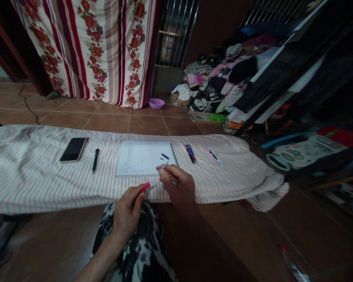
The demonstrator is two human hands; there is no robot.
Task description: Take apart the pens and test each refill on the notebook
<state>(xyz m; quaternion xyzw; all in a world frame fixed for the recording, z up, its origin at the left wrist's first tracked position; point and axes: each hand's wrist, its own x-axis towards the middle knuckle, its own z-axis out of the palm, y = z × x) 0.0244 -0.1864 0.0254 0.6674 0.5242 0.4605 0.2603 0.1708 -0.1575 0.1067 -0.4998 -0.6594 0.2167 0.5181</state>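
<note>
My left hand [128,208] is closed around a short pinkish-red pen part [145,187]. A thin whitish stick like a pen refill [154,177] runs from its tip up to my right hand [178,181], whose fingers pinch it. Whether the stick sits inside the red part or only touches it, I cannot tell. Both hands are over the near edge of a spiral notebook [135,158], which lies open on the striped cloth [226,176]. Two small dark pieces rest on the page, the larger one [165,156] resembling a pen cap.
Left of the notebook are a black pen [95,161] and a phone [74,149]. To its right lie several dark pens [190,153] and some pink and white pens [213,156]. Beyond the cloth-covered surface are a purple basin [157,103], a floral curtain [106,51] and heaped clothes [220,74].
</note>
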